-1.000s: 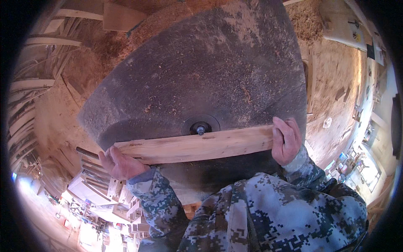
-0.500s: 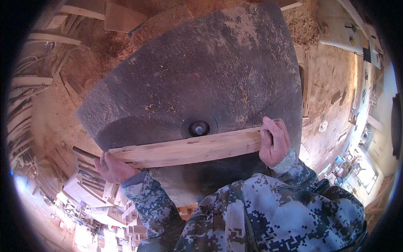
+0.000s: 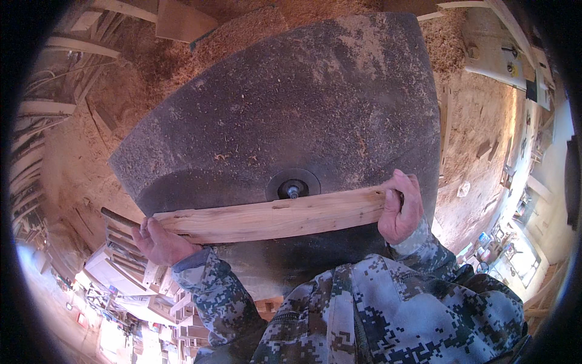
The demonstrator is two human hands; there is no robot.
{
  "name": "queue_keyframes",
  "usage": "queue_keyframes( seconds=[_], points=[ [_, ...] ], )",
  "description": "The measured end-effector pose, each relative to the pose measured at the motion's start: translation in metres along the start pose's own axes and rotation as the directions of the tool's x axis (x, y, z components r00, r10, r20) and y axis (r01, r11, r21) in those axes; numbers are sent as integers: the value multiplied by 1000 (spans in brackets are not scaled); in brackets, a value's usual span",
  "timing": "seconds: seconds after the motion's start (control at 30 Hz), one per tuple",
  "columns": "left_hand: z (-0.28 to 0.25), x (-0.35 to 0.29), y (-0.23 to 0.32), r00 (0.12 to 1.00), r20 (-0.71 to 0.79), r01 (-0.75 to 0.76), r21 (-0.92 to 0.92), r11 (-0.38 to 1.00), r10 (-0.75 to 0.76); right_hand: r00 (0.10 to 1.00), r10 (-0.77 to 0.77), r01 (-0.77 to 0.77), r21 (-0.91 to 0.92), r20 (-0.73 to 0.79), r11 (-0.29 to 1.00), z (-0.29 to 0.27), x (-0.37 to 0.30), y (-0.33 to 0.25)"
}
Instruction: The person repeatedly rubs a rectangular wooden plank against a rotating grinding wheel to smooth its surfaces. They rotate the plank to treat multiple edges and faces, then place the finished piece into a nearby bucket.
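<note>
A pale wooden board (image 3: 273, 218), long and narrow with slots cut along its edge, lies crosswise over the near part of a dark metal machine table (image 3: 291, 115). My left hand (image 3: 162, 241) grips its left end, fingers at the far side. Around its right end my right hand (image 3: 401, 207) is closed, thumb toward the board. Just beyond the board's far edge a metal spindle (image 3: 293, 192) rises from a round opening in the table. The cutter's lower part cannot be made out.
Wood shavings are scattered over the table, and sawdust (image 3: 163, 79) covers the floor around it. Curved wooden pieces (image 3: 45, 109) are stacked at the far left. Slatted wooden parts (image 3: 124, 242) stand near my left hand. A pale panel (image 3: 497, 60) lies at the far right.
The board and both hands keep nearly the same place over the table, with the right end shifted slightly right. The view has moved a little, so the table appears lower.
</note>
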State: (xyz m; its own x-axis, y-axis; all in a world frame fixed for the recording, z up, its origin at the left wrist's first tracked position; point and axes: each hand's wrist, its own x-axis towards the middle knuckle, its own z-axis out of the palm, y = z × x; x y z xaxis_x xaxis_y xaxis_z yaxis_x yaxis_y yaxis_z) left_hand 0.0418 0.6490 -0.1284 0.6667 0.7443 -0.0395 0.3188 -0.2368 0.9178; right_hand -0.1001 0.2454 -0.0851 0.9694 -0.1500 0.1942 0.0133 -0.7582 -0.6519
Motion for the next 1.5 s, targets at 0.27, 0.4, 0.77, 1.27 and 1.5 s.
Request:
queue_keyframes(
  seconds=[0.27,0.4,0.77,1.27,1.5],
  points=[
    [9,-5,15,1000,-10,-3,71,997,4,1000,30,-30,-9,6,999,-3,-4,-2],
    [8,-5,15,997,-70,23,86,996,-17,998,55,-56,-55,-20,997,0,-5,-5],
    [-49,40,-27,993,-12,-110,297,949,119,997,-77,78,57,-22,995,21,8,-12],
    [-74,30,-12,962,-228,173,86,981,-150,975,-216,222,222,-51,949,50,31,-30],
    [-115,39,-44,954,-207,222,-4,975,-218,976,-204,218,254,-78,942,55,34,-35]
  ],
)
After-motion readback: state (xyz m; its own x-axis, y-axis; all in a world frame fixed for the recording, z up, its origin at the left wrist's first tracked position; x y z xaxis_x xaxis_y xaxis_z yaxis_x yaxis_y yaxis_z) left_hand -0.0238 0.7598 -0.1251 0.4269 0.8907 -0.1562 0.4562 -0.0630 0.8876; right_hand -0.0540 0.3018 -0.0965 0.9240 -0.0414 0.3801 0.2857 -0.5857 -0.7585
